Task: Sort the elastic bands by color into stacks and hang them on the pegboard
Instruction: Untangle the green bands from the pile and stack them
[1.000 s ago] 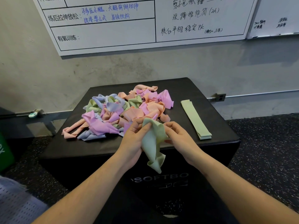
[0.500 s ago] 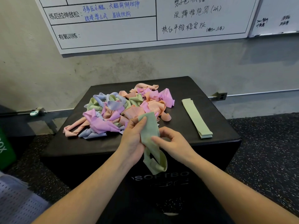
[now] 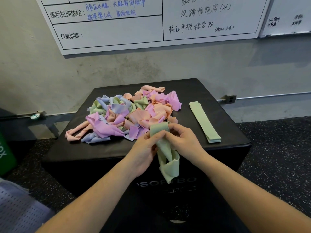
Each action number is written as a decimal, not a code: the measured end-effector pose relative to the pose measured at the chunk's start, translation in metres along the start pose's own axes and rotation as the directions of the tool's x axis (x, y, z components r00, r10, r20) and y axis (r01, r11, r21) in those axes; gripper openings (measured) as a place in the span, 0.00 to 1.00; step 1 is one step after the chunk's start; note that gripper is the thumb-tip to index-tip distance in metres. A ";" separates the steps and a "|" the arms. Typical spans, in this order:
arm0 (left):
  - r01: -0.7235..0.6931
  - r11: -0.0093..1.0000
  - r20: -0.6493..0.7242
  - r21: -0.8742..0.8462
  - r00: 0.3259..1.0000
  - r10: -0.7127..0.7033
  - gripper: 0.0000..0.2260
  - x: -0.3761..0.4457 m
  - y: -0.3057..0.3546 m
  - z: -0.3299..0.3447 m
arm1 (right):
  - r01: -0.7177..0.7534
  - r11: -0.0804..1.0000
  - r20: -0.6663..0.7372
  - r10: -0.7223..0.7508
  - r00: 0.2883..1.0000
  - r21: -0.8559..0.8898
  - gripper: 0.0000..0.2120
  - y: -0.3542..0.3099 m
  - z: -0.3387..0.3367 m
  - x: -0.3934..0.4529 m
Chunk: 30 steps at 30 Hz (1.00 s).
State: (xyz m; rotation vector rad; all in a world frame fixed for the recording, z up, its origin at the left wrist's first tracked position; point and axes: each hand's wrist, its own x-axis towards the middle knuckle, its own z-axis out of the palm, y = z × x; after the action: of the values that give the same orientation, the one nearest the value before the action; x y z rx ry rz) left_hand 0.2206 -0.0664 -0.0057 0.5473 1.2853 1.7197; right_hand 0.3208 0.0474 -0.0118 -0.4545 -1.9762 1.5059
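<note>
A loose green band (image 3: 166,158) hangs twisted over the front edge of the black box (image 3: 227,130). My left hand (image 3: 144,152) pinches its upper part from the left. My right hand (image 3: 183,140) grips the same band from the right, fingers curled round its top. Behind them lies a tangled pile of bands (image 3: 127,113) in pink, peach, lilac, blue and green. A flat stack of green bands (image 3: 204,121) lies straight on the right side of the box top.
A whiteboard (image 3: 151,22) with handwriting hangs on the grey wall behind. A green container (image 3: 5,155) stands at the far left on the speckled floor. A perforated grey surface (image 3: 18,212) shows at bottom left.
Both hands have drawn closer together on the green band, and the right hand has moved up to grip its top. The band hangs lower and more twisted.
</note>
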 end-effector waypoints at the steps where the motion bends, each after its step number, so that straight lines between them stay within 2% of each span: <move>1: 0.013 1.000 0.007 0.026 1.000 -0.013 0.17 0.000 0.000 -0.001 | -0.008 1.000 -0.009 0.008 1.000 -0.002 0.10 0.000 0.000 0.002; 4: -0.011 0.989 -0.030 0.148 0.999 0.016 0.17 -0.001 0.000 -0.003 | -0.102 0.990 -0.028 0.105 0.994 0.096 0.07 0.002 -0.002 0.006; 7: -0.124 0.966 -0.131 0.225 0.979 0.156 0.10 -0.001 -0.007 -0.001 | -0.226 0.952 0.018 0.227 0.974 0.206 0.10 -0.004 -0.001 0.004; 9: -0.196 0.954 -0.236 0.226 0.939 0.249 0.08 0.000 -0.012 0.003 | -0.232 0.949 0.002 0.237 0.971 0.215 0.13 -0.004 0.002 0.001; 12: -0.292 0.934 -0.330 0.205 0.878 0.347 0.09 0.003 -0.012 0.007 | -0.244 0.968 -0.012 0.245 0.969 0.065 0.23 0.002 0.007 -0.006; 14: -0.357 0.916 -0.360 0.182 0.843 0.400 0.10 0.004 -0.009 0.009 | -0.267 0.961 -0.011 0.267 0.964 -0.068 0.22 0.005 0.008 -0.009; 17: -0.417 0.893 -0.388 0.170 0.804 0.450 0.10 0.006 -0.007 0.010 | -0.340 0.938 -0.070 0.335 0.939 -0.067 0.17 0.014 0.003 -0.008; 19: -0.431 0.884 -0.429 0.181 0.774 0.465 0.09 0.007 -0.008 0.006 | -0.396 0.918 -0.064 0.397 0.915 0.033 0.12 0.022 -0.002 -0.007; 22: -0.429 0.881 -0.482 0.198 0.740 0.469 0.08 0.010 -0.008 -0.002 | -0.449 0.845 -0.014 0.473 0.881 0.290 0.02 0.029 -0.010 -0.009; 25: -0.376 0.904 -0.522 0.203 0.739 0.425 0.06 0.016 -0.013 -0.009 | -0.413 0.759 0.006 0.475 0.880 0.504 0.08 0.031 -0.011 -0.008; 30: -0.328 0.941 -0.570 0.084 0.759 0.315 0.07 0.025 -0.016 -0.014 | -0.451 0.563 0.269 0.378 0.886 0.693 0.15 0.018 -0.007 -0.014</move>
State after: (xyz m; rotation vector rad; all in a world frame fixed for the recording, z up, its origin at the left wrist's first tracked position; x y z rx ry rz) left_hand 0.2040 -0.0516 -0.0296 0.2359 1.6600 2.3046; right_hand 0.3342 0.0492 -0.0312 -0.5068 -1.1413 2.5056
